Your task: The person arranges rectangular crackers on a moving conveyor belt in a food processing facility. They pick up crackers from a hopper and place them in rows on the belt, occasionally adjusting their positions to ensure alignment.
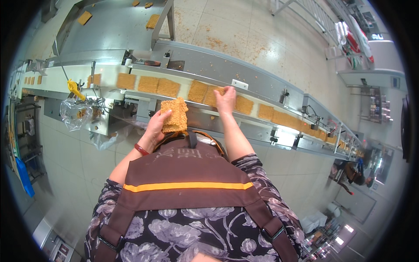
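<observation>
A dried instant-noodle cake, golden and rough-edged, is gripped in my left hand in front of the brown apron, on the near side of the conveyor belt. Over the belt, my right hand bends its fingers down at the far edge of another noodle cake; whether it grips that cake cannot be told. More square cakes lie along the belt in a row, some touching, among them one just right of my right hand and one to its left.
Metal guide rails run along both belt sides. A steel table with loose cakes stands at the upper left. Left of me are a yellow-handled tool and a clear plastic bag. Crumbs lie on the floor. A person is far right.
</observation>
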Available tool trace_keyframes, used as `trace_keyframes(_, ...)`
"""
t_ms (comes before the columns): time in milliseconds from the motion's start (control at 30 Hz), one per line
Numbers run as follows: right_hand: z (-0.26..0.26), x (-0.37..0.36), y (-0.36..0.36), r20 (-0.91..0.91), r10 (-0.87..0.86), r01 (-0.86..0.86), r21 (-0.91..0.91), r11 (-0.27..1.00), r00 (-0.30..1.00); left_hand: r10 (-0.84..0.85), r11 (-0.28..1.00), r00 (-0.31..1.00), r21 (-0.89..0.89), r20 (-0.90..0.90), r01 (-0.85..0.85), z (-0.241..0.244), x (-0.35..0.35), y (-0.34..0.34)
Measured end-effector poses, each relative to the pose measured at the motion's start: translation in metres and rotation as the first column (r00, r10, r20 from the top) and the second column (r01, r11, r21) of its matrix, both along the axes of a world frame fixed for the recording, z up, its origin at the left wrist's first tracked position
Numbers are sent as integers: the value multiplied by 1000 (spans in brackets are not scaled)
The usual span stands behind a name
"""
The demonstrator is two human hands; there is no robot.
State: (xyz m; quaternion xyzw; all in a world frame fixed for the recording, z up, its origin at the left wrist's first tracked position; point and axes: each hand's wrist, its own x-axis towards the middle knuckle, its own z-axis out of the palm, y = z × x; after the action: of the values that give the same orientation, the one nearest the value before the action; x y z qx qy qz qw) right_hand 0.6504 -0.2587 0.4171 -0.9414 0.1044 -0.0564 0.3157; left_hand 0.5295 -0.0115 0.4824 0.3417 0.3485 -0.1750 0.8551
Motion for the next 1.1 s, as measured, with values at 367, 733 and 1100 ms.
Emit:
trace_keyframes(367,-25,-53,-165,-195,-382,424,265,866,903,-42,998,999,-54,21,43,-8,3,-17)
trace_keyframes(733,13,-17,-59,-10,-85,82,-183,980,996,-151,988,988,-32,28,152,-6,12,-52)
trace_keyframes(1100,-3,-67,-203,97,-367,379,-211,901,925,-207,976,975,-60,78,211,2,19,-82)
